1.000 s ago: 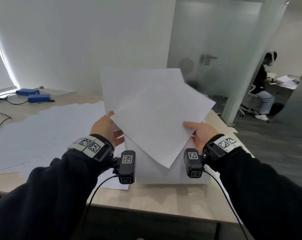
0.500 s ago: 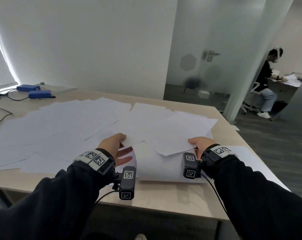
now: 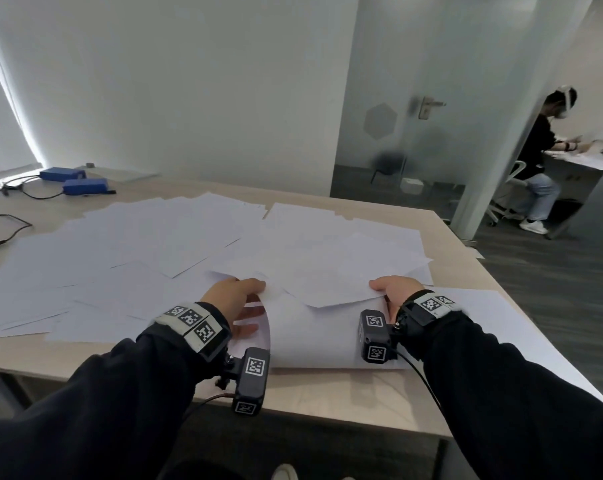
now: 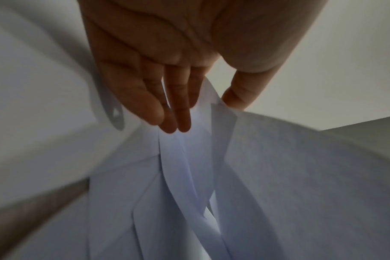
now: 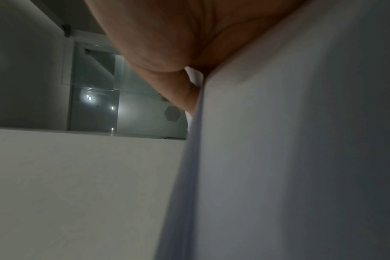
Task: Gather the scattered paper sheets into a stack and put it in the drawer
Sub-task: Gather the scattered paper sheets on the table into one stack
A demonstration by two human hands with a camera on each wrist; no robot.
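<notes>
Many white paper sheets (image 3: 127, 251) lie scattered and overlapping across the light wooden table (image 3: 327, 396). A loose bundle of sheets (image 3: 331, 268) lies low over the table's right half, held at its near edge by both hands. My left hand (image 3: 248, 296) pinches its left corner. In the left wrist view the left hand (image 4: 207, 114) has its thumb on one side of the fanned sheet edges (image 4: 189, 176) and its fingers (image 4: 167, 112) on the other. My right hand (image 3: 386, 292) grips the right corner, thumb on top. In the right wrist view the thumb (image 5: 180, 91) presses on the paper (image 5: 301, 140). No drawer is in view.
Two blue boxes (image 3: 84, 186) and black cables (image 3: 6, 233) sit at the table's far left. A large sheet (image 3: 501, 327) overhangs the table's right edge. Beyond a frosted glass door (image 3: 414, 133), a person (image 3: 539, 161) sits at another desk.
The bundle, held up in front of me a second ago, has come down flat over the table. Both hands moved down and forward with it.
</notes>
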